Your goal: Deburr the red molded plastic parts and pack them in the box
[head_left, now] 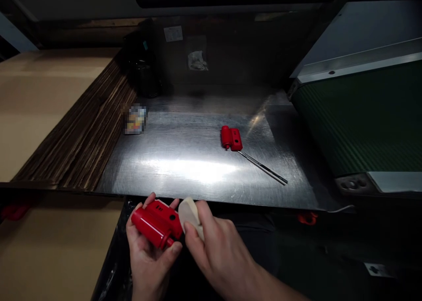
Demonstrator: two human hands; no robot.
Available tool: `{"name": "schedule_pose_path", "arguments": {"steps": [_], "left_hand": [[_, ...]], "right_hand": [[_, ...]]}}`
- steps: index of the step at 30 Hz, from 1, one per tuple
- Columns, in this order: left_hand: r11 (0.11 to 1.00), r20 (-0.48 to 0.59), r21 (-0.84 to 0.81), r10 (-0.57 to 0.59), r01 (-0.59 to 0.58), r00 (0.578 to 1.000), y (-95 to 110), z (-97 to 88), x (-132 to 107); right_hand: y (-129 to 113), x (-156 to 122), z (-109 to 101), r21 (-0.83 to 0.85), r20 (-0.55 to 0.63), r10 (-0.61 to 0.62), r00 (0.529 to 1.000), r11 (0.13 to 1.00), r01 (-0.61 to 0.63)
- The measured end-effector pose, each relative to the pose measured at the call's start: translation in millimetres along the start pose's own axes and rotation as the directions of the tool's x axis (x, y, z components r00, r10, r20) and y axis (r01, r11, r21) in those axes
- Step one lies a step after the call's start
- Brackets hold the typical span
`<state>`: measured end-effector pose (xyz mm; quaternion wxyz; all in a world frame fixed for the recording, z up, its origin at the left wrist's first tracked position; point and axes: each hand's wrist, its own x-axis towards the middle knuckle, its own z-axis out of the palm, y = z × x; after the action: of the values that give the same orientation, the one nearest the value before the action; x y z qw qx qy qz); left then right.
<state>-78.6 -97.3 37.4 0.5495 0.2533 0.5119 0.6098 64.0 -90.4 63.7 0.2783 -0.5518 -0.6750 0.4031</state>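
My left hand [148,261] is closed around a red plastic part [153,226], which has a glossy cylinder along one side and a flat section with a dark round hole. Pinched in my right hand [217,235] is a pale, off-white pad [188,215] with rounded edges. The pad meets the right edge of the red part, or is very close to it. On the metal table a second red plastic part [234,138] of like shape lies beyond my hands. A pair of metal tweezers [263,167] rests beside it, one end near its lower edge.
A metal-topped table [171,147] spans the middle. Stacked cardboard sheets [62,94] stand at the left, near a dark bottle-like object [148,79] and a blurred card [135,120]. A green conveyor belt [365,121] is at the right. A small plastic bag [197,60] hangs on the back panel.
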Motion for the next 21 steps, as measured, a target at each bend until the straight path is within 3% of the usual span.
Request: {"name": "schedule_pose_path", "arguments": {"steps": [7, 11, 14, 18, 21], "left_hand": [[1.0, 0.0, 0.005, 0.001, -0.001, 1.0, -2.9, -3.7, 4.7], [1.0, 0.026, 0.014, 0.015, -0.016, 1.0, -3.6, -7.0, 7.5], [1.0, 0.024, 0.001, -0.011, 0.011, 1.0, -3.0, -10.2, 9.4], [0.998, 0.044, 0.003, -0.06, 0.06, 0.997, -0.3, -16.0, 8.9], [0.99, 0.052, -0.057, -0.13, 0.133, 0.99, 3.0, -19.3, 5.8]], "right_hand": [[2.6, 5.6, -0.5, -0.026, 0.017, 0.029, 0.999, 0.999, -0.028], [1.6, 6.7, -1.6, -0.035, 0.087, -0.009, 0.996, 0.999, 0.013], [-3.3, 5.7, -4.8, -0.071, 0.067, 0.04, 0.997, 0.997, -0.035], [-5.8, 18.6, -14.0, -0.119, 0.169, 0.019, 0.985, 0.993, 0.001], [9.9, 52.0, -26.5, -0.356, 0.004, 0.17, 0.985, 0.921, -0.157]]}}
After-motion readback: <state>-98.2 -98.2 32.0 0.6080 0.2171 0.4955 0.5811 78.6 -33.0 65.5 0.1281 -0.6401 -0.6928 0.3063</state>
